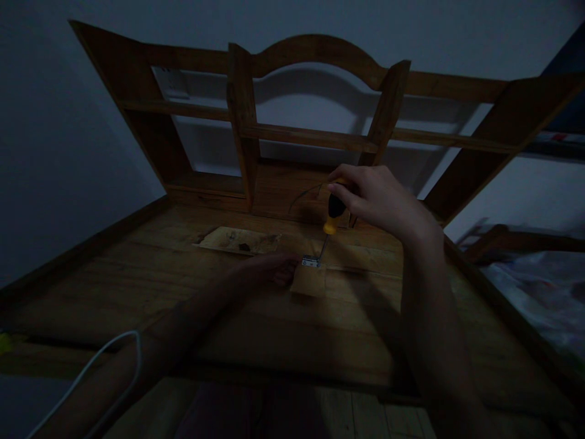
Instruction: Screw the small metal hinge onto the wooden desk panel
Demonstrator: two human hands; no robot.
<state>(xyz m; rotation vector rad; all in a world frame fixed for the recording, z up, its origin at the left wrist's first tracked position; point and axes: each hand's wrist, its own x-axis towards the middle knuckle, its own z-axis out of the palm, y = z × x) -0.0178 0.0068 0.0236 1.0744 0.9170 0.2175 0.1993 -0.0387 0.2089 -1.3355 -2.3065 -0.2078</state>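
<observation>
My right hand (365, 189) is closed around the black and yellow handle of a screwdriver (336, 207). The screwdriver's shaft slants down, and its tip meets the right end of a small silver metal hinge (311, 261). This hinge lies at the far edge of a small light-brown wooden piece (308, 281) on the desk top. My left hand (282, 268) rests low against the left side of that piece and the hinge, its fingers curled and in shadow. Whether the left fingers grip the wooden piece or only press on it is hard to see.
Behind my hands stands a wooden shelf unit (315, 137) with an arched top rail. A pale rough wooden strip (237, 240) lies on the wooden desk (137, 262). A white cable (137, 350) loops over my left forearm. Plastic-like bags (543, 292) lie at the right. The light is dim.
</observation>
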